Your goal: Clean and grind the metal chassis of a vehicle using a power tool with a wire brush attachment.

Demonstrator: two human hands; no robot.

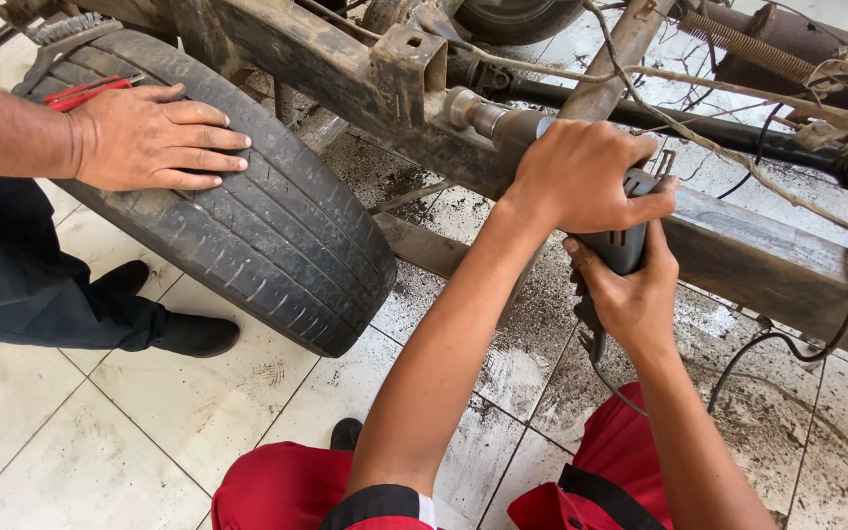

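Two hands are being wrapped around one dark power tool [623, 247], which is being held against the rusty steel frame rail [777, 265] right of centre. The left hand [581, 177] is being kept curled tightly over the tool's top, fingers closed; the right hand [630, 294] is being kept closed around the handle below it. The working end is being hidden by the left hand, so whether anything is being cut or ground cannot be told, and no sparks or dust are being seen. A black cord [817, 344] is being trailed off to the right across the dirty tiled floor [149, 432].

Judging from this, the work on the rail is being carried on rather than finished: the rail is looking whole and heavily rusted.

At far left, a worn tyre [277, 226] is being steadied by another person's hand [154, 137], laid flat with fingers spread, beside a red-handled tool [85, 93].
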